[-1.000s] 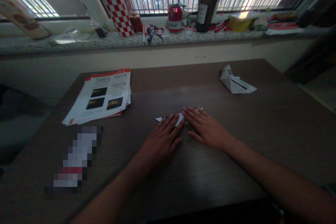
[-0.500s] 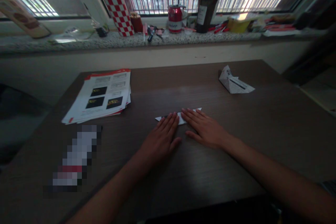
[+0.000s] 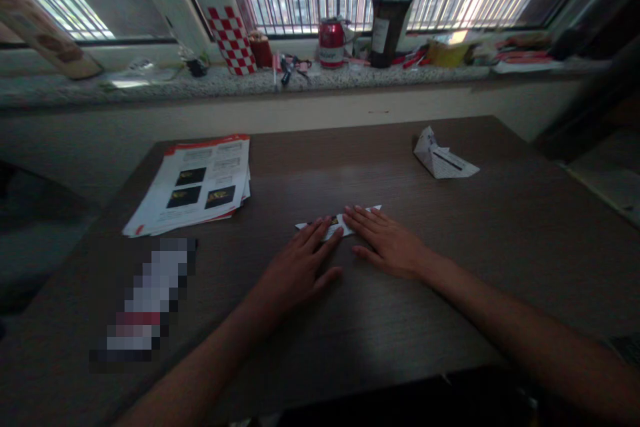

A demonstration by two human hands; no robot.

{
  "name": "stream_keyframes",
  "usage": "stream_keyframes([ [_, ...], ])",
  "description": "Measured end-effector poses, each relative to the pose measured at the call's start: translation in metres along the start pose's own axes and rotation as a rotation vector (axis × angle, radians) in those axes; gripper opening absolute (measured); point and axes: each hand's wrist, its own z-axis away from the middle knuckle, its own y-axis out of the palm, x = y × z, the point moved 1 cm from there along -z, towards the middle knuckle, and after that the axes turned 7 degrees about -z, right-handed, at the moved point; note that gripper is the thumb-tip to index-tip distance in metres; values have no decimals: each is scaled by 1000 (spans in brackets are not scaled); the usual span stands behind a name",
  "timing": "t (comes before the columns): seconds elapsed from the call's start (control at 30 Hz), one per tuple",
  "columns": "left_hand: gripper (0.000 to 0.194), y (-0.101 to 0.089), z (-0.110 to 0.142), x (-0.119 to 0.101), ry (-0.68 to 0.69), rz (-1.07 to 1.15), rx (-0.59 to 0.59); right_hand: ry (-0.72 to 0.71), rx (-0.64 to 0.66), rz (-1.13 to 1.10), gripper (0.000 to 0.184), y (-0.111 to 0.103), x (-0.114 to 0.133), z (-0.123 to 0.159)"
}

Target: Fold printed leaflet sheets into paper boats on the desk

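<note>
A narrow folded piece of printed paper (image 3: pixel 332 232) lies flat near the middle of the brown table (image 3: pixel 320 167), its pointed ends sticking out left and right. Stretched fingers of my left hand (image 3: pixel 305 263) rest on its left part, with the thumb apart on the tabletop. My right hand (image 3: pixel 387 243) lies flat over the right part, fingers extended and thumb spread. Both hands cover much of the paper, so its full shape is hidden. Neither hand grips anything.
A stack of printed sheets (image 3: pixel 200 190) lies at the back left, a pixelated object (image 3: pixel 150 300) in front of it. A folded paper shape (image 3: pixel 443 159) stands at the back right. The windowsill holds a red can (image 3: pixel 331 43), a dark cup (image 3: pixel 390 27) and a checkered bottle (image 3: pixel 233 40).
The fingers of my left hand have spread and shifted slightly left, showing more of the folded paper's middle. My right hand stays on the paper. The view has moved slightly.
</note>
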Motion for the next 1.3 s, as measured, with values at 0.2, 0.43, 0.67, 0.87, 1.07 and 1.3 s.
stream_keyframes([
  [0.2,65,-7,2,-8,8,-25,-27,21,-4,27,58,-4,-12,-6],
  [0.43,64,-5,1,-17,88,13,-73,64,-18,17,62,-4,-15,-12],
  [0.67,61,-2,1,-19,79,44,-4,-39,-14,72,62,-11,-18,-28],
  [0.87,60,0,3,-21,50,49,-7,-42,-1,48,66,0,-27,-32],
  [1.07,62,6,5,-21,56,54,-30,-31,31,49,69,-2,-31,-32],
  [1.3,65,10,7,-22,77,19,-15,22,-6,98,77,-4,-31,-31],
])
